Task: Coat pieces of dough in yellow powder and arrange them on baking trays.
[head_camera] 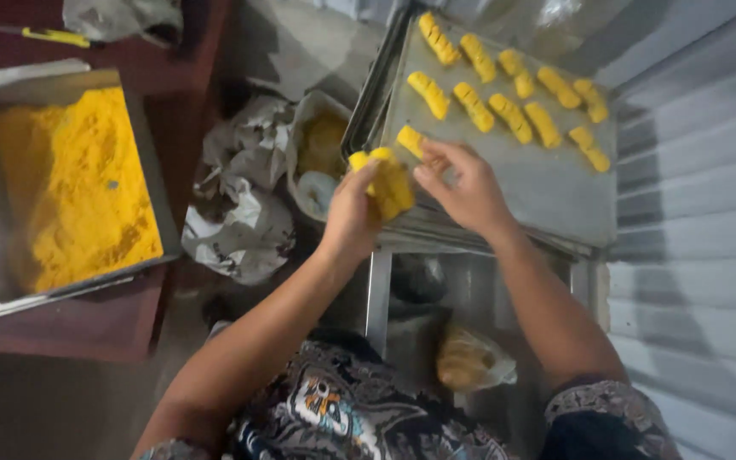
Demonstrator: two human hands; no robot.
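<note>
Here, left hand [353, 209] fingers clenched around yellow dough lump [391, 186], held over near edge of baking tray [547, 192]. Right hand [463, 183] fingers pinched lump's upper end. Shaped yellow pieces [513, 115] lay in rows on tray. Crumb pan [78, 183] sat left on bench [87, 328].

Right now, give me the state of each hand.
Left hand: closed on a stack of yellow crumbed sticks.
Right hand: fingers pinching one yellow stick at the tray.
</note>
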